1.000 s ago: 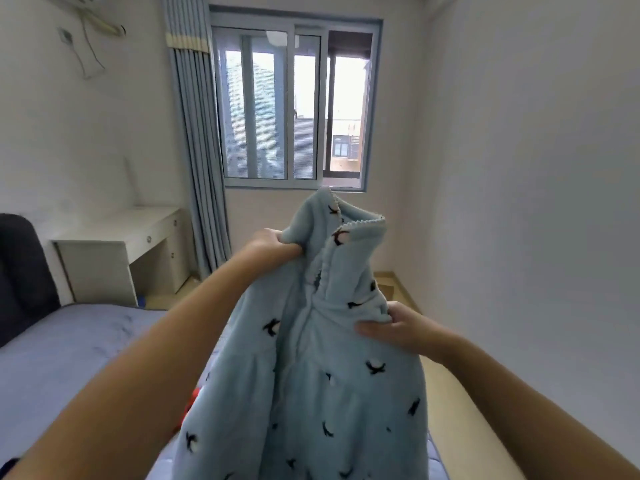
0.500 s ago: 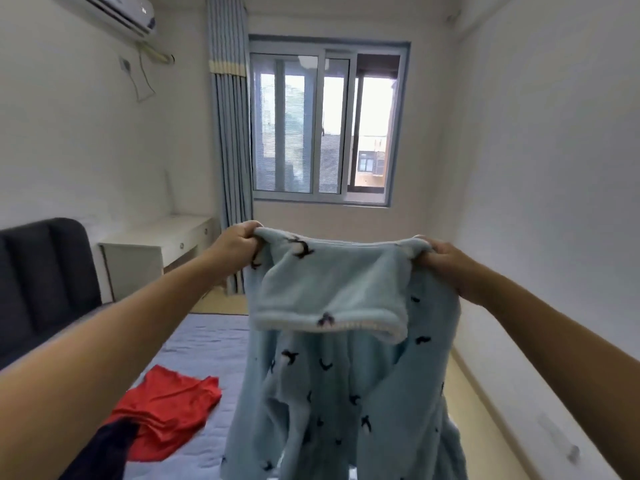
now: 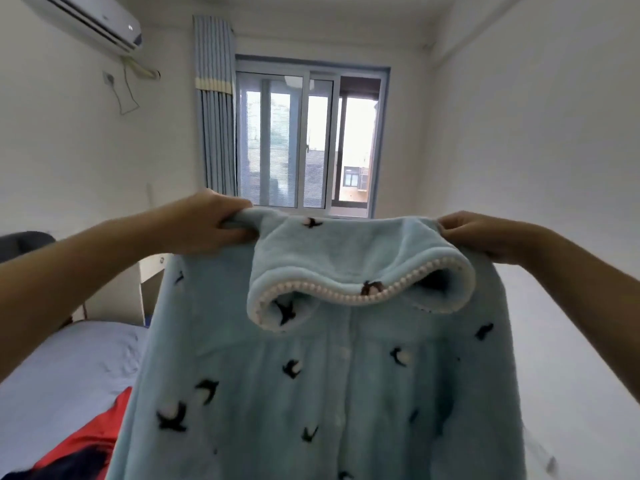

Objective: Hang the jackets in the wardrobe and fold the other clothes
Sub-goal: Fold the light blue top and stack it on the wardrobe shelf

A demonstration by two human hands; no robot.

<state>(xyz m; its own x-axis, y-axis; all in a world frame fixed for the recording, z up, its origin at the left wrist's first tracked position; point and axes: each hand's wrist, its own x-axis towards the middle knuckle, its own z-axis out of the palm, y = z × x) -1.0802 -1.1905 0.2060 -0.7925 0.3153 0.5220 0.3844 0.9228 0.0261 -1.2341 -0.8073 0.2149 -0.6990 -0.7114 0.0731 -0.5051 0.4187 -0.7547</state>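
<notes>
Jacket: The light blue fleece jacket [image 3: 329, 375], printed with small black birds, hung in the air before the person. It was spread wide by its two shoulders, with the closed front toward the camera.
Hood: The hood [image 3: 346, 265], edged with a white beaded trim, fell forward over the upper chest, and its opening looked downward.
Left hand: The left hand [image 3: 207, 223] gripped one shoulder of the jacket, with the fingers curled tightly round a bunch of the fleece.
Right hand: The right hand [image 3: 485, 237] held the other shoulder, with the fingers bent over the fabric edge. How the thumb lay could not be told.
Bed: The bed [image 3: 69, 358], under a grey-blue sheet, stood below the left arm. Its right part was hidden behind the jacket.
Red garment: The red garment [image 3: 86, 434] lay on the bed near its near edge, partly behind the jacket.
Dark garment: The dark garment [image 3: 69, 465] lay at the near edge of the bed, touching the red one.
Desk: The white desk [image 3: 117, 296] stood against the left wall, beyond the far edge of the bed.
Window: The window [image 3: 308, 143] was in the back wall, and the curtain [image 3: 214, 109] was gathered at its left side.
Air conditioner: The air conditioner [image 3: 86, 19] was mounted high on the left wall.
</notes>
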